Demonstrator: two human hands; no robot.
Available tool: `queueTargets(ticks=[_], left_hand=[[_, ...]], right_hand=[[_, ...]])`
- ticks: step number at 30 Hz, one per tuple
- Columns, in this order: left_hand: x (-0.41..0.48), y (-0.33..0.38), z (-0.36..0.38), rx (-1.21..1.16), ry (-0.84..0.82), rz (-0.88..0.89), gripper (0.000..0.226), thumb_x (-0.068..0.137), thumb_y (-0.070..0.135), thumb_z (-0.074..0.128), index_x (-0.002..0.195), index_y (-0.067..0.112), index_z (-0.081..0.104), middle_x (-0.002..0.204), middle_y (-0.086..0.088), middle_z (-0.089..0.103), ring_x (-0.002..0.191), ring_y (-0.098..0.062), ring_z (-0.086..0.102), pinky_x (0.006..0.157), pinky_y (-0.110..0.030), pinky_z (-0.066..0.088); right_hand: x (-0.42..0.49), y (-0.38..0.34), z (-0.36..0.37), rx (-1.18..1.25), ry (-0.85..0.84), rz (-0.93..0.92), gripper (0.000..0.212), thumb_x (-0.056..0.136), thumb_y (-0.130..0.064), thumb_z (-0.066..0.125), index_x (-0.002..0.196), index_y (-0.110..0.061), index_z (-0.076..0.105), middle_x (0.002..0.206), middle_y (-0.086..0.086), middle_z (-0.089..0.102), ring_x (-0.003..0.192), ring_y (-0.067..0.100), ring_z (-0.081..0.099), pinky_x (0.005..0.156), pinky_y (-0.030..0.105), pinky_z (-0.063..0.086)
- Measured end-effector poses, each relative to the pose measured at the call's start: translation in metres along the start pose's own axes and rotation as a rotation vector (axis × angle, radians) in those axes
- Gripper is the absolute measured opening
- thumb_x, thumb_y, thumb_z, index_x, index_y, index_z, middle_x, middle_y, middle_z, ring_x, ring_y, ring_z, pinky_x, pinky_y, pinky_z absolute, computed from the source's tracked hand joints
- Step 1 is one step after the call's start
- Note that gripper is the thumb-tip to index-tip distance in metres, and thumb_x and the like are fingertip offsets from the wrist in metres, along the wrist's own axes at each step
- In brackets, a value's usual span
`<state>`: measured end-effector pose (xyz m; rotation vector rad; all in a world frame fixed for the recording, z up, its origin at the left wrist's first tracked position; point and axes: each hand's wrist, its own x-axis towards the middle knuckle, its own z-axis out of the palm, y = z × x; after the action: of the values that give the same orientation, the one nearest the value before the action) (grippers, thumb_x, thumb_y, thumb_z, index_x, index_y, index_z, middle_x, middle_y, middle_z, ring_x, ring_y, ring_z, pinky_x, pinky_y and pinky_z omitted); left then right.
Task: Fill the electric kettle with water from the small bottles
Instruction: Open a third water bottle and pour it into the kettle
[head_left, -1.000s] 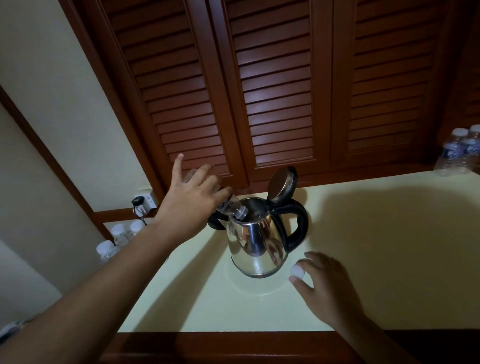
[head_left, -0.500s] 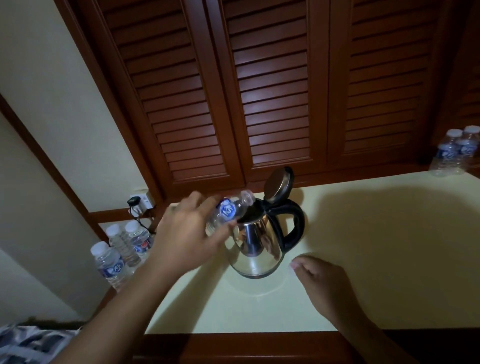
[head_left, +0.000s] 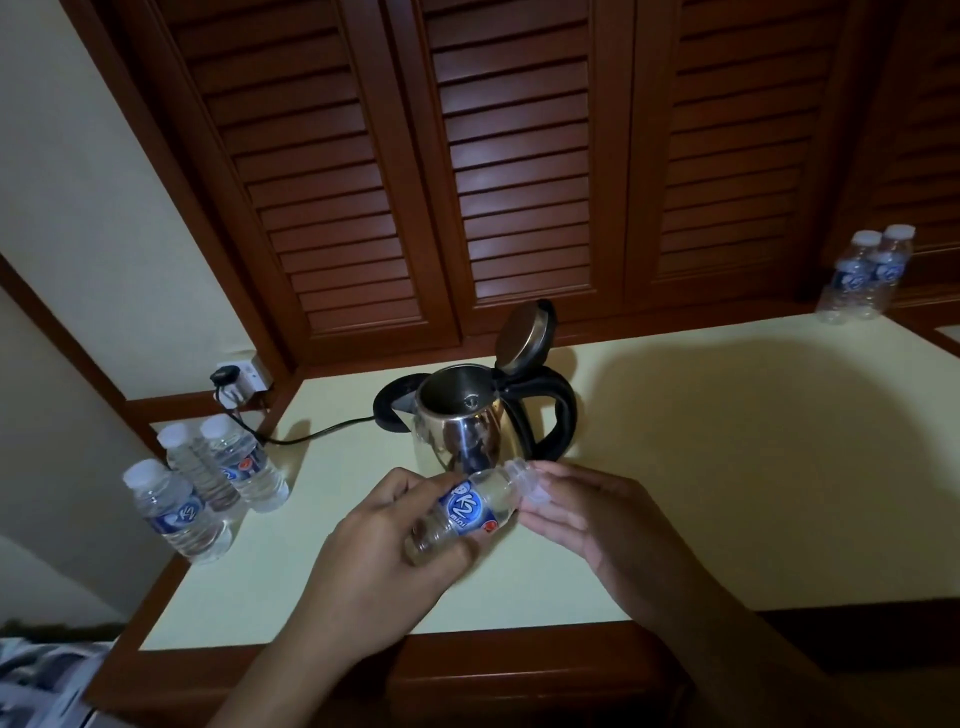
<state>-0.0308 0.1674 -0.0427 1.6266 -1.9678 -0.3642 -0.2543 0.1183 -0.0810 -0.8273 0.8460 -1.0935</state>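
Your kettle (head_left: 462, 436) stands on the counter (head_left: 727, 467), lid (head_left: 522, 338) up, just behind your hands. Your left hand (head_left: 379, 561) grips one bottle (head_left: 467, 512), apparently emptied. Your right hand (head_left: 587, 519) pinches the cap (head_left: 537, 491) at its mouth. Three bottles (head_left: 200, 467) at left and two bottles (head_left: 862, 275) at far right stand capped, likely unpoured. The label reads "K2 mini".

Likely a hotel room: louvred wooden doors (head_left: 519, 182), counter (head_left: 727, 467) with kettle (head_left: 462, 441) and bottles (head_left: 244, 467)

Kettle (head_left: 467, 431) mouth reachable from above; upright lid (head_left: 522, 338) blocks rear-right. Left hand (head_left: 384, 551) with small bottle (head_left: 467, 512), right hand (head_left: 587, 519) with cap (head_left: 537, 488) block near side. Cord (head_left: 322, 434) crosses counter (head_left: 727, 493) left. Three bottles (head_left: 244, 467) crowd left edge; right side open.
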Motion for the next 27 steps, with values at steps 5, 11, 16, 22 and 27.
queueTargets(ticks=[5,11,16,22,27], left_hand=[[-0.002,0.001,0.003,-0.048,-0.063,-0.017,0.065,0.075,0.074,0.058,0.134,0.047,0.064,0.107,0.023,0.054,0.096,-0.005,0.063,0.068,-0.025,0.054],[0.001,0.008,0.009,-0.299,-0.06,-0.094,0.035,0.086,0.037,0.083,0.12,0.04,0.076,0.101,0.014,0.064,0.093,-0.01,0.067,0.071,-0.017,0.049],[0.005,0.022,0.001,-0.692,-0.248,-0.216,0.037,0.079,0.043,0.079,0.114,0.029,0.081,0.09,-0.015,0.074,0.071,-0.032,0.067,0.061,-0.034,0.052],[0.022,0.03,0.012,-1.08,-0.508,-0.35,0.077,0.06,0.034,0.093,0.11,-0.017,0.067,0.081,-0.036,0.065,0.051,-0.031,0.065,0.04,-0.026,0.049],[0.054,0.038,0.044,-1.261,-0.986,-0.446,0.074,0.061,0.054,0.091,0.112,0.002,0.079,0.084,-0.021,0.074,0.056,-0.021,0.074,0.046,-0.024,0.058]], right_hand=[[-0.006,0.001,-0.003,-0.09,-0.056,-0.091,0.029,0.099,-0.009,0.057,0.126,-0.012,0.067,0.123,0.001,0.071,0.116,0.02,0.067,0.109,0.043,0.045],[-0.015,-0.017,-0.013,-0.331,-0.082,-0.255,0.031,0.091,-0.002,0.065,0.119,-0.017,0.07,0.119,-0.003,0.073,0.111,0.017,0.069,0.101,0.039,0.051],[-0.03,-0.043,-0.019,-0.479,-0.199,-0.345,0.033,0.083,-0.014,0.07,0.116,-0.016,0.071,0.112,-0.007,0.075,0.108,0.011,0.07,0.086,0.019,0.054],[-0.044,-0.077,-0.032,-0.859,-0.218,-0.46,0.034,0.074,-0.027,0.076,0.108,-0.029,0.073,0.107,-0.027,0.071,0.101,-0.007,0.066,0.086,0.005,0.045],[-0.045,-0.095,-0.058,-1.141,-0.183,-0.649,0.037,0.076,-0.054,0.068,0.11,-0.038,0.072,0.11,-0.029,0.069,0.103,-0.007,0.063,0.081,0.005,0.045]])
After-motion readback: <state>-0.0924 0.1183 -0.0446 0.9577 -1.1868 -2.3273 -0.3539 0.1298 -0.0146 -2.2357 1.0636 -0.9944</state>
